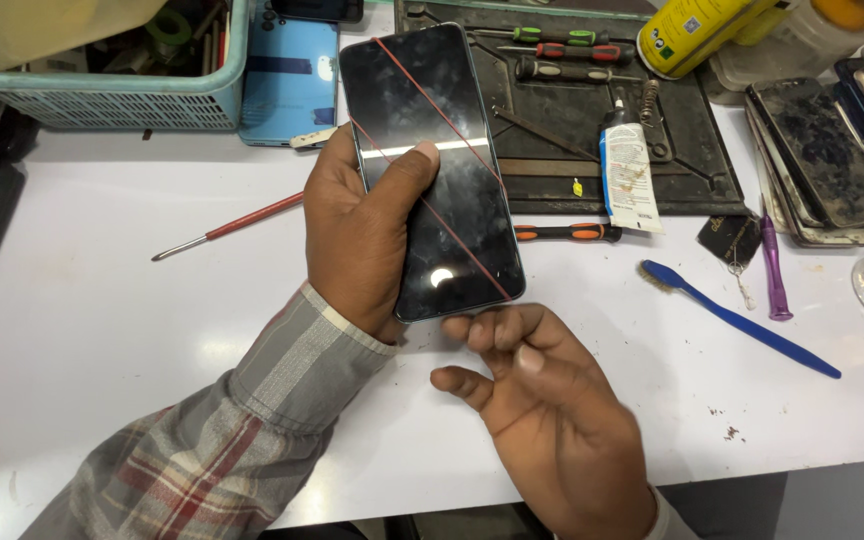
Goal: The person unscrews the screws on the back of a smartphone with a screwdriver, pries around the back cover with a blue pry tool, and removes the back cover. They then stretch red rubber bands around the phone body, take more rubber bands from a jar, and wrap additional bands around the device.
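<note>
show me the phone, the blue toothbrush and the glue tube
phone (452, 120), head view, on the upper part of its dark screen
blue toothbrush (742, 322), head view, on the middle of its handle
glue tube (627, 180), head view, on its white body

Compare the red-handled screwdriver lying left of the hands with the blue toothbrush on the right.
The red-handled screwdriver is thin, with a bare metal shaft and pointed tip; the blue toothbrush is all plastic, ending in a worn bristle head. The screwdriver lies left of the left hand, tip pointing lower left; the toothbrush lies right of the right hand, bristles at its upper-left end. The toothbrush looks longer. Both lie flat and untouched on the white table.
</note>
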{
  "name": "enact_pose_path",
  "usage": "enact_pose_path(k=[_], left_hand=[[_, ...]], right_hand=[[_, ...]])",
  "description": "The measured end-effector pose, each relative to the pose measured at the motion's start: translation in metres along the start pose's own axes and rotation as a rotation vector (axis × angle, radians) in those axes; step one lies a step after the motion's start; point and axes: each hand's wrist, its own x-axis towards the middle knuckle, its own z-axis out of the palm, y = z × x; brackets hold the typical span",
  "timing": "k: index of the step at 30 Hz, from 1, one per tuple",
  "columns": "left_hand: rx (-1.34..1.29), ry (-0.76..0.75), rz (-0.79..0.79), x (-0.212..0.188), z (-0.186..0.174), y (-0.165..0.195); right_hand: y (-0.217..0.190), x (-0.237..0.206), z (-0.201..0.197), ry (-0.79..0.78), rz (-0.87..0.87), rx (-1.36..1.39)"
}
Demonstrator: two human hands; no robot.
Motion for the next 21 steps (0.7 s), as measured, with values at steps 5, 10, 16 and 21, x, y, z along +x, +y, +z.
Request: enact_pose_path(k=[5,10,16,21], left_hand=[[-0.020,-0.001,0.023,0.002,-0.004,-0.002],[0.014,-0.002,0.051,-0.002,-0.002,-0.006],[-0.009,-0.032,0.094,-0.005,0.000,-0.007],[0.037,-0.042,0.108,-0.006,0.001,-0.006]], right_hand=[[0.012,-0.005,0.007,-0.003,0.014,-0.126],[0.004,-0.004,-0.002,-0.038,0.025,0.163],[0.000,0.001,-0.006,-0.048,0.136,0.464],[-0.004,0.006,-0.005,-0.032,0.145,0.546]])
